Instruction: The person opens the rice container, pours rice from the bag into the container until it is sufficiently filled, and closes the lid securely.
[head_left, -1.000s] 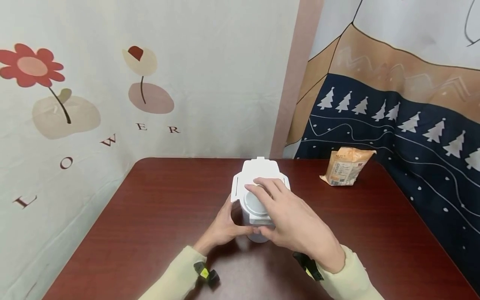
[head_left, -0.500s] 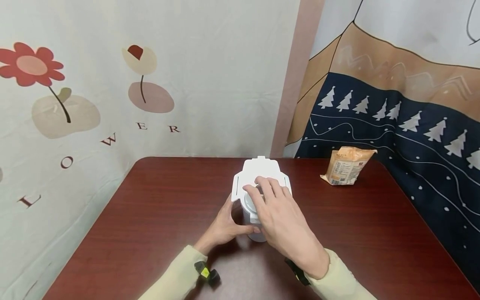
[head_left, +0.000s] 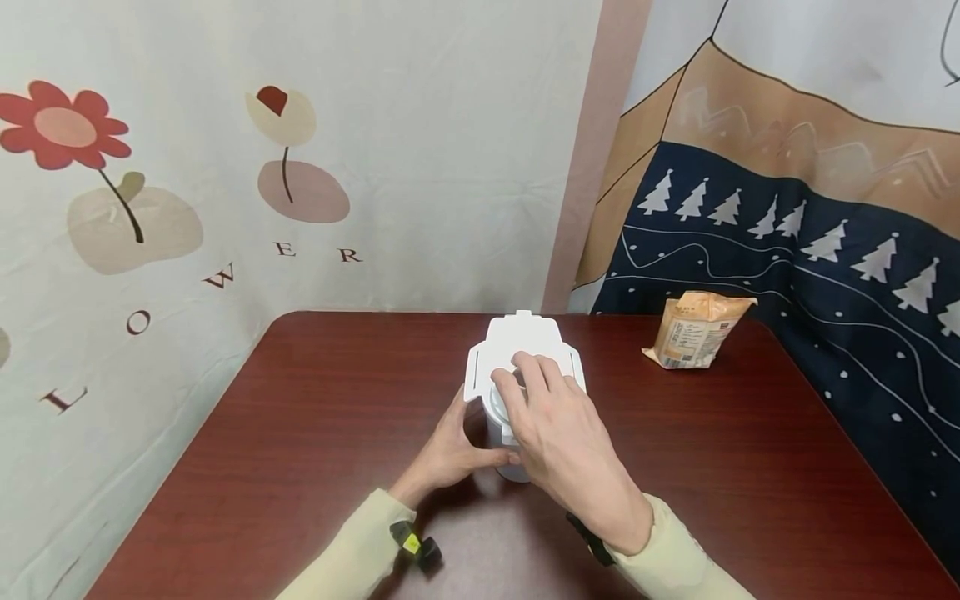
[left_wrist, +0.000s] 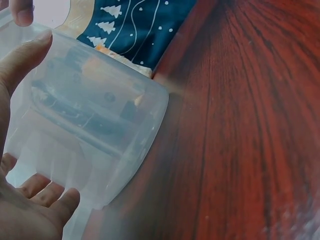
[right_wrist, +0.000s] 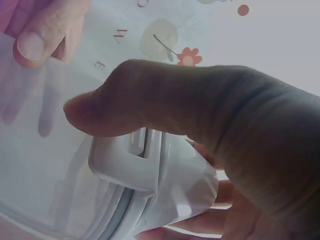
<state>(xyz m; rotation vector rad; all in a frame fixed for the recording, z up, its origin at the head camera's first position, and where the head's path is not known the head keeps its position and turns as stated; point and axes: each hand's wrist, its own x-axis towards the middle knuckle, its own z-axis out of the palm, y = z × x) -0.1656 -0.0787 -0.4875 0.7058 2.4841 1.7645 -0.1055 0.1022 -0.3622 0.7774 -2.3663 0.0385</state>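
Note:
A translucent plastic storage container (left_wrist: 100, 120) with a white lid (head_left: 517, 337) stands on the table. Flaps stick out from the lid's left, right and far sides, and a round raised part tops its near half. My left hand (head_left: 444, 450) grips the container's body from the left, thumb across the near side and fingers round the other side. Over the lid lies my right hand (head_left: 564, 433), its bent fingers round the raised part. In the right wrist view its thumb lies on the white latch (right_wrist: 122, 162) at the lid's edge; the head view hides that thumb.
An orange and white packet (head_left: 693, 332) stands at the back right of the dark red wooden table (head_left: 360, 375). Behind the table hang a pale curtain with flower prints (head_left: 435, 167) and a navy cloth with white trees (head_left: 750, 242).
My right hand has shifted slightly left over the lid, and its thumb has gone out of sight in the head view. My left hand keeps its grip on the container.

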